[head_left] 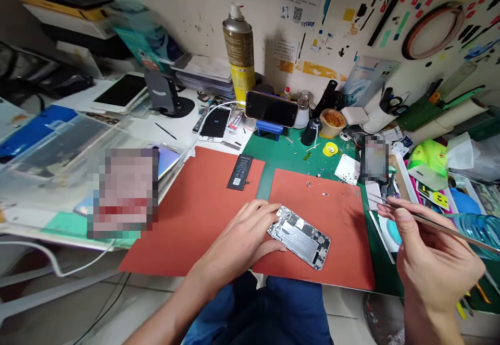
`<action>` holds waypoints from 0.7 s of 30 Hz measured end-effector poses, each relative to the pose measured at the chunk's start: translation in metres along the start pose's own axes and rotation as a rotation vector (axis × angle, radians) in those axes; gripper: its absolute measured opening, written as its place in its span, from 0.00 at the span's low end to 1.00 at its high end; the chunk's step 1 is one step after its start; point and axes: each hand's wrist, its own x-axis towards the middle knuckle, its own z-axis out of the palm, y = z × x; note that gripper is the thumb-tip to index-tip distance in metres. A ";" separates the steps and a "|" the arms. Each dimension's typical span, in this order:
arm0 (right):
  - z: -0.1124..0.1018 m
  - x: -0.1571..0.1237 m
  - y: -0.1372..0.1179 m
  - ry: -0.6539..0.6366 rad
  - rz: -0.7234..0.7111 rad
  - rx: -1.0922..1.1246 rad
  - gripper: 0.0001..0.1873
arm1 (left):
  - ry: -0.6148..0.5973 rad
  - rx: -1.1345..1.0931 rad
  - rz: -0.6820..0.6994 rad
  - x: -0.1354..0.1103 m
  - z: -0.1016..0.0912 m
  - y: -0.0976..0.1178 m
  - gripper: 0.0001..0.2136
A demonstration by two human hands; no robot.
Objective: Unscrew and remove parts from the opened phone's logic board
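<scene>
An opened phone body with bare circuit parts lies on the right red mat. My left hand rests on the mat with its fingers curled against the phone's left end, holding it steady. My right hand hovers right of the mat, fingers pinched on thin metal tweezers whose tips point left, well clear of the phone. A black phone battery lies on the left red mat.
Tiny screws dot the right mat. Behind stand a phone on a blue stand, a spray can, a tape roll and another phone. Tools and clutter fill the right side; trays and a tablet lie left.
</scene>
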 end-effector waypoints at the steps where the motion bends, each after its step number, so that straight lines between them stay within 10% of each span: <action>1: 0.007 0.002 0.004 0.035 -0.008 0.018 0.11 | 0.005 0.004 0.003 0.000 0.000 0.000 0.17; 9: 0.027 -0.009 0.062 0.092 0.069 0.016 0.12 | 0.176 -0.024 0.084 0.000 -0.008 -0.002 0.07; 21: 0.024 -0.009 0.060 0.075 0.120 -0.016 0.13 | 0.051 -0.024 -0.003 0.001 0.001 -0.012 0.15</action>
